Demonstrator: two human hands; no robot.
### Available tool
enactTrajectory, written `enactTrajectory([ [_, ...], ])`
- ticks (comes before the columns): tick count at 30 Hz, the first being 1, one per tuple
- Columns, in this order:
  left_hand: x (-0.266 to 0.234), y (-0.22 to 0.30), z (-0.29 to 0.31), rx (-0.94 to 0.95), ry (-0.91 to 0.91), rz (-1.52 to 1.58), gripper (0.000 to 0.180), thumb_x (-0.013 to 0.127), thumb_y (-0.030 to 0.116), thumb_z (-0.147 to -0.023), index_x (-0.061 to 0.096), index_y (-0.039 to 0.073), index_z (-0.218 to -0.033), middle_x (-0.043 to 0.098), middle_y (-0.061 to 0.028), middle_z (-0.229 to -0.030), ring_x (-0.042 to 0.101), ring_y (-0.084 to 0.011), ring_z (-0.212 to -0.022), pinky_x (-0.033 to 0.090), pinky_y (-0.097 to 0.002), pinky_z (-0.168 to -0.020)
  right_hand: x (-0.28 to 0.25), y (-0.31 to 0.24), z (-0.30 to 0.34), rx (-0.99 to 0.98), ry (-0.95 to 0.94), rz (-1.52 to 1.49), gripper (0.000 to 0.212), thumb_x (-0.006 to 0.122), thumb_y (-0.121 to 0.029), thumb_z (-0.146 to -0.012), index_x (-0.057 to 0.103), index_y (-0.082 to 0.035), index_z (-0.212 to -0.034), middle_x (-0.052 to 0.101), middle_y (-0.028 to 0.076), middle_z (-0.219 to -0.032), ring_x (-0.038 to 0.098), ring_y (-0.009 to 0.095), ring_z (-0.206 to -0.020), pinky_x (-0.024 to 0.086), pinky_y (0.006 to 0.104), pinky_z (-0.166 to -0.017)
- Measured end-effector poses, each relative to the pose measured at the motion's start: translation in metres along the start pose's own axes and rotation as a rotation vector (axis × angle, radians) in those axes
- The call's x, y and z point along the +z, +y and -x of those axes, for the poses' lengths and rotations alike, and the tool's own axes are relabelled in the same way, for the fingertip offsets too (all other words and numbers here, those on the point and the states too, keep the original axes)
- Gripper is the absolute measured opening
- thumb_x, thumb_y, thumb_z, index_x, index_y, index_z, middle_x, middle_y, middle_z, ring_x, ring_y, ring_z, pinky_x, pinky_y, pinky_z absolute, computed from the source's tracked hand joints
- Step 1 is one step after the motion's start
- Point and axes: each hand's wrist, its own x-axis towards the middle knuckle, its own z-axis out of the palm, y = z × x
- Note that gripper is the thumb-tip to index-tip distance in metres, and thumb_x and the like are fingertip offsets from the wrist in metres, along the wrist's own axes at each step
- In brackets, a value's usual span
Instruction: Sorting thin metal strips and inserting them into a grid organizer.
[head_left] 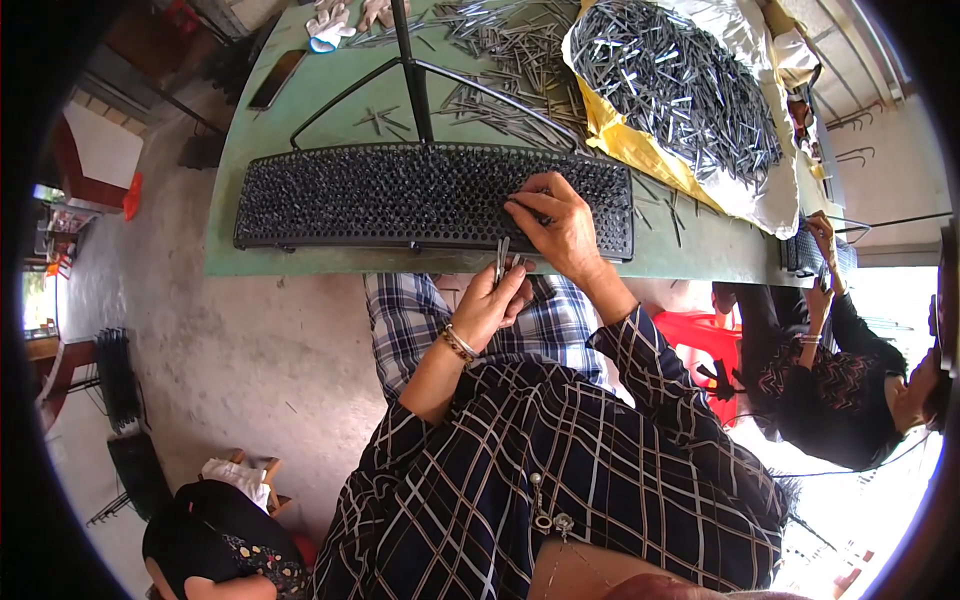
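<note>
A long black perforated block (380,205), with rows of small round holes across its face, lies along the table's near edge. A black rod frame (414,95) with angled braces rises from its far side. My left hand (488,302) is closed around a few thin dark grey strips (502,258), which stick up just below the block's near edge. Over the right part of the block, my right hand (563,225) has thumb and fingers pinched together at the holes. Whatever sits between those fingertips is too small to make out.
The green table (225,225) bears loose strips (520,55), an open yellow-and-white sack (640,150) full of strips, a phone (277,80) and work gloves (330,25). At right a co-worker (840,380) handles a similar block near a red stool (700,345). Another person (215,540) is at lower left.
</note>
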Motion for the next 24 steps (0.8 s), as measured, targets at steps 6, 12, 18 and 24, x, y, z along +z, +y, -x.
enactTrajectory([
  [6,0.002,0.001,0.003,0.005,0.014,-0.013,0.024,0.043,0.023,-0.098,0.054,0.003,-0.107,0.051,0.0009,-0.074,0.036,-0.0028,-0.052,0.027,-0.0164,-0.040,-0.001,-0.004,0.003,0.042,-0.007,0.035,0.016,0.071,-0.014,-0.075,0.069,-0.003,-0.087,0.060,0.008,-0.091,0.061,0.025,-0.078,0.050,0.0346,-0.068],
  [12,0.008,0.008,0.005,0.015,0.008,-0.039,0.023,0.042,0.023,-0.099,0.054,0.004,-0.106,0.052,0.0005,-0.075,0.036,-0.0027,-0.052,0.027,-0.0161,-0.041,-0.007,-0.002,-0.001,-0.035,-0.061,0.093,0.020,0.069,-0.011,-0.078,0.068,-0.002,-0.095,0.061,0.010,-0.095,0.062,0.023,-0.082,0.050,0.0312,-0.071],
  [18,0.006,0.013,0.007,0.084,-0.107,0.061,0.023,0.044,0.024,-0.098,0.053,0.005,-0.109,0.054,-0.0003,-0.077,0.036,-0.0018,-0.052,0.026,-0.0164,-0.041,-0.030,-0.024,-0.001,0.322,-0.364,-0.382,0.022,0.067,-0.020,-0.085,0.067,0.001,-0.092,0.061,0.008,-0.092,0.059,0.013,-0.077,0.047,0.0262,-0.067],
  [24,0.009,0.017,0.009,0.064,-0.173,-0.022,0.024,0.045,0.025,-0.098,0.053,0.006,-0.110,0.054,-0.0004,-0.078,0.036,-0.0017,-0.053,0.026,-0.0160,-0.042,-0.034,-0.021,0.003,0.605,-0.573,-0.657,0.020,0.066,-0.018,-0.086,0.067,0.002,-0.090,0.063,0.001,-0.077,0.055,0.007,-0.072,0.046,0.0231,-0.063],
])
